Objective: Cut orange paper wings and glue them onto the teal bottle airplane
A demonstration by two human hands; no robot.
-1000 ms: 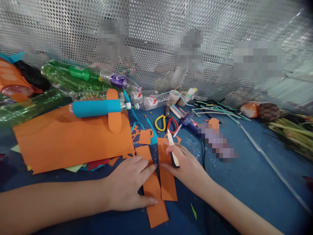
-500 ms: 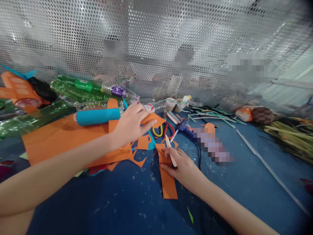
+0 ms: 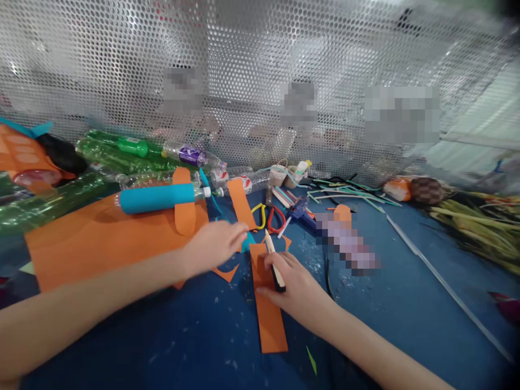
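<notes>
My right hand (image 3: 290,284) rests on an orange paper strip (image 3: 268,319) on the blue table (image 3: 398,303) and grips a pale stick with a dark end (image 3: 273,259). My left hand (image 3: 215,245) hovers low over small orange scraps (image 3: 226,273), just left of that strip; its fingers are smeared by motion. A second orange strip (image 3: 239,203) lies farther back. It sits between the teal-wrapped bottle (image 3: 156,197), which has an orange band round it, and the yellow and red scissors (image 3: 270,216).
A large orange sheet (image 3: 97,233) covers the left side. Green and clear plastic bottles (image 3: 122,149) lie along the perforated metal screen (image 3: 260,65). A blue glue gun (image 3: 303,208), straws (image 3: 345,187), a long thin rod (image 3: 442,287) and green stalks (image 3: 479,222) lie to the right.
My left hand lifted one orange strip off the table, left it back by the scissors, and has come down near the scraps. My right hand stayed on the other strip.
</notes>
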